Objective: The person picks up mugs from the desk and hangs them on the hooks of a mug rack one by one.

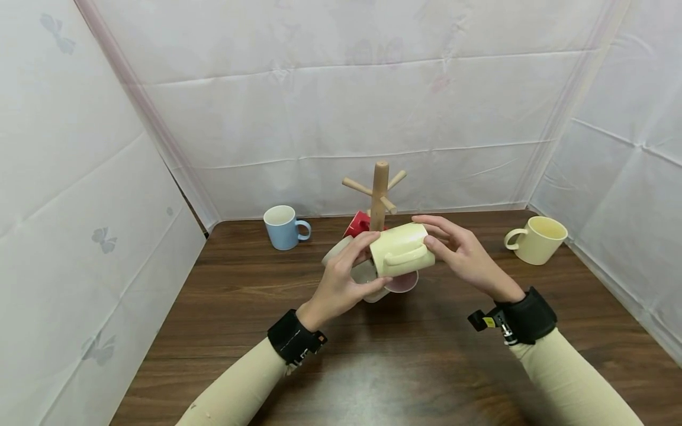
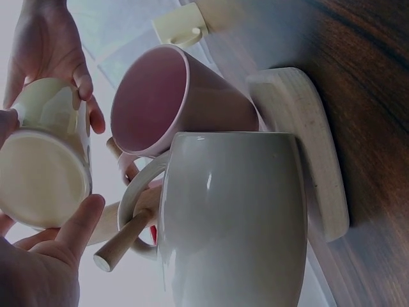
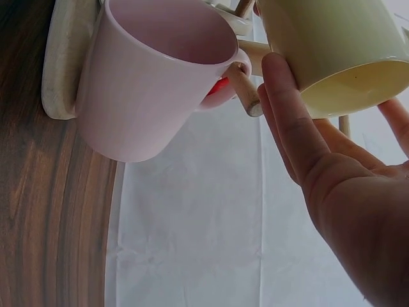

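Note:
Both hands hold a pale yellow mug (image 1: 407, 239) sideways in front of a wooden mug tree (image 1: 380, 195). My left hand (image 1: 338, 287) grips the base end between thumb and fingers. My right hand (image 1: 469, 260) holds the other end, its thumb near the handle; in the right wrist view the mug's open mouth (image 3: 358, 89) faces that hand. Below the held mug, a white mug (image 2: 233, 217) and a pink mug (image 2: 220, 109) hang by their handles on the tree's pegs. A red mug (image 1: 356, 225) sits behind, partly hidden by the hands and held mug.
A light blue mug (image 1: 283, 232) stands upright at the back left of the brown wooden table (image 1: 224, 331). Another yellow mug (image 1: 535, 245) stands at the right, handle to the left. White sheeting (image 1: 319, 112) encloses the back and sides. Bare pegs (image 1: 356, 186) stick out near the tree's top.

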`<action>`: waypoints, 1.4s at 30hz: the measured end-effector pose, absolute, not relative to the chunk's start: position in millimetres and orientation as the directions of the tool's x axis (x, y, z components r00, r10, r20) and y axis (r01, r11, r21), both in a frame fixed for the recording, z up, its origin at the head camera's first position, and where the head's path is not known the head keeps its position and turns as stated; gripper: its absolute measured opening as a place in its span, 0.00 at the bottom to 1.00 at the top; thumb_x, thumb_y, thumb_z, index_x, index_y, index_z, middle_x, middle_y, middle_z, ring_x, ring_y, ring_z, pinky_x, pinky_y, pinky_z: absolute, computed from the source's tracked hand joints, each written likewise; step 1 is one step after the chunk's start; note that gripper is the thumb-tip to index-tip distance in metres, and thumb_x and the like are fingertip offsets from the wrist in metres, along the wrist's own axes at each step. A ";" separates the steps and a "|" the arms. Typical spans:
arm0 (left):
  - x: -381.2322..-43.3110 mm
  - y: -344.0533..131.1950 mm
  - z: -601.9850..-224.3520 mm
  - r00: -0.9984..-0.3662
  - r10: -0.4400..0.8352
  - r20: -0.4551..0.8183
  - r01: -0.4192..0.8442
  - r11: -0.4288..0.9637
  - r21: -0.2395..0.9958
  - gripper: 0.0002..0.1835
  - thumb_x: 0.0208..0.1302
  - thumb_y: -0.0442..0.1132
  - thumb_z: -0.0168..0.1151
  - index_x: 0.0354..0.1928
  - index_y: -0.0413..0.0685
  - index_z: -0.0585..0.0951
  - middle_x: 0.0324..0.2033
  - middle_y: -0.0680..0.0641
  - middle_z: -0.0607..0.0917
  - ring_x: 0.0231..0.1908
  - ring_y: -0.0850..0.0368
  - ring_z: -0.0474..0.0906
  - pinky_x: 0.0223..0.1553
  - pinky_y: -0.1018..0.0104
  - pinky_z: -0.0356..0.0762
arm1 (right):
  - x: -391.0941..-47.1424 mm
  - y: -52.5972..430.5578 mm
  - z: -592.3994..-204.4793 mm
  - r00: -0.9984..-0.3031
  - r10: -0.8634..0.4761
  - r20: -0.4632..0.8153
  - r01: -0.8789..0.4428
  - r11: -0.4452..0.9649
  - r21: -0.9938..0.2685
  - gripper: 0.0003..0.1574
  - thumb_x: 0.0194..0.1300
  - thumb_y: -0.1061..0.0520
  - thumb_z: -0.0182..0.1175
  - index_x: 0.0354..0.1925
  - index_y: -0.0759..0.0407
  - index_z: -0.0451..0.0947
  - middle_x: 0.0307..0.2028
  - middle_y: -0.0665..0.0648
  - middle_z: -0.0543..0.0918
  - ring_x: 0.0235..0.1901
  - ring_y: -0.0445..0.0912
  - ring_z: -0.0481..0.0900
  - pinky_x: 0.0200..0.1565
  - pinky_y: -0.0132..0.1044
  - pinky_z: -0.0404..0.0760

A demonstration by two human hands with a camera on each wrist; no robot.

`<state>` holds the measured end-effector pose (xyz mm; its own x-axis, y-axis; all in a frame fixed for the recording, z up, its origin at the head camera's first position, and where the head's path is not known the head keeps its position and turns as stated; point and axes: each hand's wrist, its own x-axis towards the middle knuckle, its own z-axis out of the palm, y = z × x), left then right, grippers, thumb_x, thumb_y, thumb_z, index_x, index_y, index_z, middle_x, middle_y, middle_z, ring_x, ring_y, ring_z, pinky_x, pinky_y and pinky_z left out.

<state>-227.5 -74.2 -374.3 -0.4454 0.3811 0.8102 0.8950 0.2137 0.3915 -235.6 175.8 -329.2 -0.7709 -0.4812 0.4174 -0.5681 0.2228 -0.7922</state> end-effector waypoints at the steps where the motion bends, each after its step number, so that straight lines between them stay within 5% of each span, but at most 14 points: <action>1: -226.4 -73.9 -372.0 -0.445 0.376 0.813 0.895 0.209 0.394 0.40 0.45 0.34 0.73 0.61 0.34 0.66 0.54 0.38 0.73 0.49 0.52 0.71 0.43 0.58 0.78 | -237.4 176.1 -329.8 -0.768 -0.481 0.422 -0.573 0.221 -0.790 0.25 0.70 0.57 0.49 0.63 0.48 0.66 0.61 0.57 0.69 0.56 0.46 0.70 0.45 0.42 0.79; 9: -220.1 -71.0 -355.3 -0.465 0.309 0.829 0.885 0.181 0.429 0.39 0.37 0.28 0.74 0.56 0.30 0.68 0.45 0.38 0.76 0.39 0.53 0.77 0.36 0.51 0.80 | -256.6 181.3 -342.2 -0.775 -0.459 0.434 -0.568 0.205 -0.797 0.25 0.71 0.57 0.48 0.64 0.46 0.65 0.60 0.52 0.71 0.55 0.46 0.71 0.45 0.42 0.79; 32: -228.7 -71.0 -350.7 -0.631 0.209 0.747 0.774 0.108 0.624 0.33 0.49 0.28 0.68 0.59 0.36 0.68 0.44 0.36 0.80 0.33 0.50 0.80 0.33 0.51 0.81 | -263.1 180.8 -338.5 -0.768 -0.457 0.448 -0.589 0.229 -0.775 0.32 0.69 0.56 0.52 0.67 0.39 0.59 0.56 0.51 0.74 0.55 0.45 0.71 0.43 0.45 0.80; 42: -231.3 -73.2 -353.0 -0.694 0.202 0.691 0.717 0.113 0.688 0.29 0.54 0.32 0.66 0.60 0.38 0.69 0.45 0.35 0.80 0.32 0.49 0.81 0.33 0.54 0.81 | -248.8 168.7 -315.7 -0.772 -0.451 0.447 -0.584 0.228 -0.779 0.28 0.69 0.58 0.50 0.66 0.54 0.62 0.50 0.60 0.78 0.37 0.52 0.79 0.31 0.42 0.81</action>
